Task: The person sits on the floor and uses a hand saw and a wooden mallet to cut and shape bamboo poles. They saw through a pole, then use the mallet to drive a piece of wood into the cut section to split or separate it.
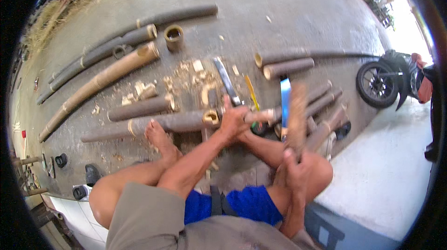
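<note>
Head view, one entry per item.

Left hand (233, 119): fingers clamped around the pale wooden handle of a blade tool, at mid-frame above the person's bent knees.

Blade tool (285, 95): flat, bright blue-grey blade standing roughly upright in the picture, its handle running left into the left hand; it sits just beside the wooden club, apparently set against a short bamboo piece underneath, though the contact point is blurred.

Right hand (294, 168): closed around the lower end of a wooden club, over the right knee.

Wooden club (297, 116): brown, rough, motion-blurred, raised near-vertical just right of the blade.

Bamboo poles (106, 77): several long dark and tan lengths lying on the concrete floor (288, 13) to the upper left; shorter cut sections (287, 67) lie right of centre, and one long pole (170, 122) lies under the person's bare left foot (158, 137).

Bamboo ring (173, 36): short hollow section standing on end near the long poles.

Second blade (226, 81): long, dark, lying flat among pale wood chips (191, 74).

Yellow stick (252, 93): thin, lying beside the second blade.

Motorcycle (389, 80): dark, parked at the right edge, front wheel toward the bamboo.

No packages, labels or signs can be made out.
</note>
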Tool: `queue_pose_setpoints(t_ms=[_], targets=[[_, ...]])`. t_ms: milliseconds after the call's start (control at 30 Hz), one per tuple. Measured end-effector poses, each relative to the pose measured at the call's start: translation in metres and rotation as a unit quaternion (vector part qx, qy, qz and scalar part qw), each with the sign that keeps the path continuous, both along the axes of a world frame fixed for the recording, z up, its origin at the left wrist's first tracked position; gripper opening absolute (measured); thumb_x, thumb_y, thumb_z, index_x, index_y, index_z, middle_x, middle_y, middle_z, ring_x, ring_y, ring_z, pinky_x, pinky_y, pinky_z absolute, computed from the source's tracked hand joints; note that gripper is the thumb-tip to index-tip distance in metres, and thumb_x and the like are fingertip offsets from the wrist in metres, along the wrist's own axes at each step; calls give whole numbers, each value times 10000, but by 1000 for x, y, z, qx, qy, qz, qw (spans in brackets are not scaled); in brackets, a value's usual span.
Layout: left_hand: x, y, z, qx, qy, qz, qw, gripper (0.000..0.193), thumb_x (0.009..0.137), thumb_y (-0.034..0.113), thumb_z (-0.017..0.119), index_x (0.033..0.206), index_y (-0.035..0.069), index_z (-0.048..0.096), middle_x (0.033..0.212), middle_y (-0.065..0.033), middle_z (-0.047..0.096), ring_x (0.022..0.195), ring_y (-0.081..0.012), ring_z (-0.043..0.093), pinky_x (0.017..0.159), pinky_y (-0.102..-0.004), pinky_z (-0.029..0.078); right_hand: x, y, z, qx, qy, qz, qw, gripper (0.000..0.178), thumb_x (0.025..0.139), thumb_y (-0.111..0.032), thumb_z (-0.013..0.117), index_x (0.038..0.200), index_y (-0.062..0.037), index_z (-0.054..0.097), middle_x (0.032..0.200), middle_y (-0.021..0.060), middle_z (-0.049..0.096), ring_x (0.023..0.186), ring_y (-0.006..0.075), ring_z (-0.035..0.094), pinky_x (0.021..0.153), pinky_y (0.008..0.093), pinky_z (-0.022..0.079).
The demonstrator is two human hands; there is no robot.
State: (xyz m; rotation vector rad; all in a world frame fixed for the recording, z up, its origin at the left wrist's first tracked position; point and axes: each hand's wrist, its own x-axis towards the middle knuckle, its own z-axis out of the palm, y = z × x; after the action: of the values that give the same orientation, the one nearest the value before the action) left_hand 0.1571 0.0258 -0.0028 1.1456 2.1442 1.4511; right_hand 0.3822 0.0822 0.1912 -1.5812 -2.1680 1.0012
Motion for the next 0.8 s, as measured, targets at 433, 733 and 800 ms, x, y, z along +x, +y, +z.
queue_pose_setpoints(t_ms=[433, 733, 800], targets=[[-13, -1, 6, -14, 47, -29, 998, 245, 776, 246, 802, 864, 104, 623, 840, -120, 652, 800, -374, 677, 731, -468, 539, -36, -1, 21, 59, -154, -38, 986, 512, 976, -381, 661, 1237, 57, 619, 1021, 186, 714, 910, 314, 671, 824, 431, 531], [-42, -31, 6, 170, -18, 60, 983, 201, 787, 127, 801, 791, 62, 610, 729, -104, 588, 660, -251, 599, 606, -380, 493, -18, -3, -19, -198, 111, 27, 974, 358, 983, -325, 668, 1100, 11, 622, 754, 59, 632, 608, 169, 617, 558, 313, 503], [-66, -38, 24, 123, 80, 264, 953, 157, 823, 70, 767, 789, 54, 615, 715, -91, 615, 595, -187, 543, 566, -356, 462, -10, -2, -22, -172, 168, 3, 971, 340, 981, -322, 674, 1084, -4, 617, 732, 50, 619, 561, 147, 599, 518, 298, 489]])
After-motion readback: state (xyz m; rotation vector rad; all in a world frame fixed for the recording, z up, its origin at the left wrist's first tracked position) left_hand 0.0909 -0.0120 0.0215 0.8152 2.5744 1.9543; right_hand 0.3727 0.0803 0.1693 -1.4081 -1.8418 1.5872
